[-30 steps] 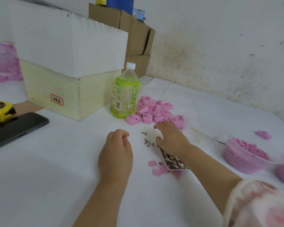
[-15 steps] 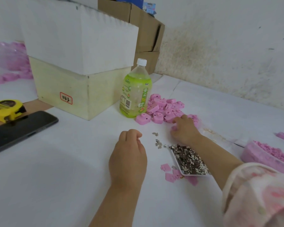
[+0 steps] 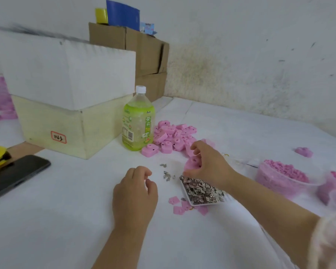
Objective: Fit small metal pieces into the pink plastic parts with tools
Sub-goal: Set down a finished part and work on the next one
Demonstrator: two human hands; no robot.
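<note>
Now: one pink part [image 3: 192, 164] is in my right hand [image 3: 209, 164], fingers curled round it, between the pile of pink parts [image 3: 173, 135] and the tray [image 3: 201, 204] heaped with metal pieces [image 3: 202, 191]. Left hand [image 3: 134, 193] lies near the loose metal bits [image 3: 167, 175], fingers curled, thumb towards forefinger; whether it pinches one, I cannot tell. Step, as I judge it: part fetched, metal not yet fitted. Next calls for bringing both hands together and lining a piece up with the part's slot. No tool in either hand that I can see. Green bottle [image 3: 138, 123] stands beside the pile.
</note>
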